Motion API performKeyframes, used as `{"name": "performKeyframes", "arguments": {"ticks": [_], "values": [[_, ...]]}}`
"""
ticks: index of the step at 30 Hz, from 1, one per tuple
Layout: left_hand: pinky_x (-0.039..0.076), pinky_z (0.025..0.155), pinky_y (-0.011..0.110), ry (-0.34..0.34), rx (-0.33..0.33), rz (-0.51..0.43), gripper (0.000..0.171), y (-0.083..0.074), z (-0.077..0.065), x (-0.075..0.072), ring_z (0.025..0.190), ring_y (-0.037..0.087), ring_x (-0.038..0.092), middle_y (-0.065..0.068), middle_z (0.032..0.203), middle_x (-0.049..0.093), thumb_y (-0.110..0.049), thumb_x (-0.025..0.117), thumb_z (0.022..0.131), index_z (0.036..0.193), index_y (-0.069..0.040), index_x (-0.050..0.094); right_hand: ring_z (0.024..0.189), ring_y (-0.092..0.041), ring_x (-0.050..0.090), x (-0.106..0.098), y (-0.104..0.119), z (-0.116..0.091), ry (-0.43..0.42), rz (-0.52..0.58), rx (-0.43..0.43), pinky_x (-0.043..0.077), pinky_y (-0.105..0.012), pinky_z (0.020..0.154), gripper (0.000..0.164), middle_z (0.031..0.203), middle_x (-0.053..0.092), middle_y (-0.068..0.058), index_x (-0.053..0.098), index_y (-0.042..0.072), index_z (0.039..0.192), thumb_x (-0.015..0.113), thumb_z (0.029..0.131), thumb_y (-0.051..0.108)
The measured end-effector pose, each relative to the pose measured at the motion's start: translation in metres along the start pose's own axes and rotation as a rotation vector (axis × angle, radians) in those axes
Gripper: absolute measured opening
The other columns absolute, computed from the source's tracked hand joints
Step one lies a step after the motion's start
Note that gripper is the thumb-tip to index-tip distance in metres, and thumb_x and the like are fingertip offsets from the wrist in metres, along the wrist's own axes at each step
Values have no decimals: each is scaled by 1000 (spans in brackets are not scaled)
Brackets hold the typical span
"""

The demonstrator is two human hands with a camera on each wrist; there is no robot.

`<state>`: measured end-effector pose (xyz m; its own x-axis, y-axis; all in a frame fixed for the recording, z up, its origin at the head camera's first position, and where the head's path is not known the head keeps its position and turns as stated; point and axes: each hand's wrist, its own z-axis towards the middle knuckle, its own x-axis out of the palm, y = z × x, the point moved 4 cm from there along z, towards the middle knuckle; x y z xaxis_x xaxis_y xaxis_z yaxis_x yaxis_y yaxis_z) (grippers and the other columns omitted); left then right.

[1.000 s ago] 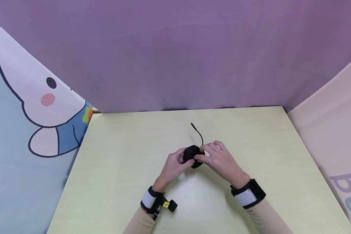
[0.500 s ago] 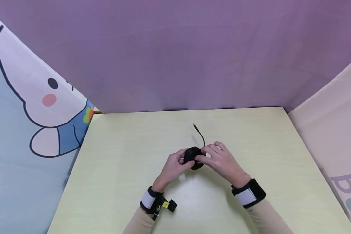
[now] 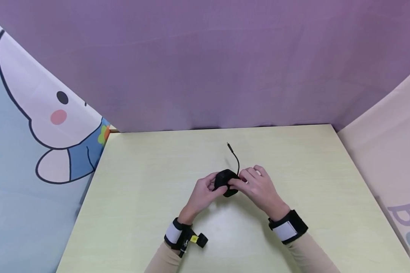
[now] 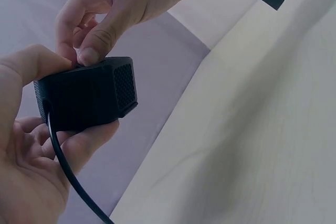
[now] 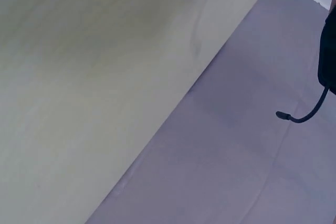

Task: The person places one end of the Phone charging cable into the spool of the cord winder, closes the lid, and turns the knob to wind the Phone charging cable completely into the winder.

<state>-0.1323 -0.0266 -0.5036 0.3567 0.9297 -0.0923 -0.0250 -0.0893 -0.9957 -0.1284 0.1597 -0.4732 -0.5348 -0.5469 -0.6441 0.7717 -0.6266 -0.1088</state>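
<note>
A small black box (image 3: 224,178) with a mesh-textured end is held up over the table between both hands. My left hand (image 3: 202,195) grips it, thumb on one side and fingers on the other, as the left wrist view shows. My right hand (image 3: 257,187) has its thumb and curled forefinger at the box's edge, pinching there. From beside the right fingertips a short black cable (image 3: 238,161) rises and ends in a slim plug (image 5: 283,115). In the left wrist view a black cord (image 4: 68,169) leaves the box (image 4: 81,100) on the palm side.
A pale wooden table (image 3: 140,170) lies below. Purple cloth (image 3: 205,64) hangs at its back edge, with a cartoon-printed cloth (image 3: 13,163) at left and a pale lettered cloth (image 3: 393,151) at right. Each wrist wears a black strap; the left one carries a small camera (image 3: 201,240).
The right forefinger has drawn back slightly from the cable's base and curled more. The cable's plug end has swung a little to the right. The left hand keeps its grip.
</note>
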Motion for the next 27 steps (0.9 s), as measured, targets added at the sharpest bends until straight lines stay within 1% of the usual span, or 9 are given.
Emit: {"name": "performKeyframes", "arguments": {"ticks": [5,10,16,20,22,25,27], "values": [[57,83,23,-9,-4,-31,45,1,0,1,105,27,73,21,123,72,-12,70,97,140,1,60,73,-21,56,2,1,-3,-20,-8,21,45,-41,76,27,79,53,-1,77,19,100,58,101,39],[58,85,24,-8,-4,-69,46,3,0,1,109,29,72,22,126,70,-10,70,97,140,1,59,71,-20,55,4,4,-4,-56,-47,25,46,-40,75,32,80,55,-1,76,16,98,57,103,41],[57,84,24,-28,0,-73,47,3,0,1,104,21,74,22,127,70,-11,69,97,142,0,59,68,-20,55,5,8,-3,-99,-63,49,46,-40,73,32,79,59,-2,77,12,98,59,103,37],[56,81,22,-46,-10,-73,46,3,-1,0,98,16,74,21,126,70,-12,69,98,142,-1,59,66,-19,55,6,12,-1,-117,-78,68,45,-39,72,30,77,60,-2,76,10,95,61,104,34],[55,77,22,-53,-15,-71,46,4,0,-1,94,13,74,20,126,71,-12,69,98,141,-3,60,65,-19,55,6,14,0,-127,-89,74,46,-39,71,28,76,59,-2,76,9,94,63,103,32],[52,71,21,-53,-17,-71,45,5,-1,-1,89,11,73,20,126,71,-13,68,98,141,-3,60,64,-20,56,6,17,0,-139,-94,85,45,-40,71,27,75,59,-3,77,9,93,63,103,30],[47,65,20,-51,-16,-67,45,5,-1,-1,85,10,71,20,126,71,-13,68,99,142,-3,59,64,-21,56,7,19,0,-141,-92,95,45,-40,71,27,75,59,-3,77,8,93,63,104,29]]}}
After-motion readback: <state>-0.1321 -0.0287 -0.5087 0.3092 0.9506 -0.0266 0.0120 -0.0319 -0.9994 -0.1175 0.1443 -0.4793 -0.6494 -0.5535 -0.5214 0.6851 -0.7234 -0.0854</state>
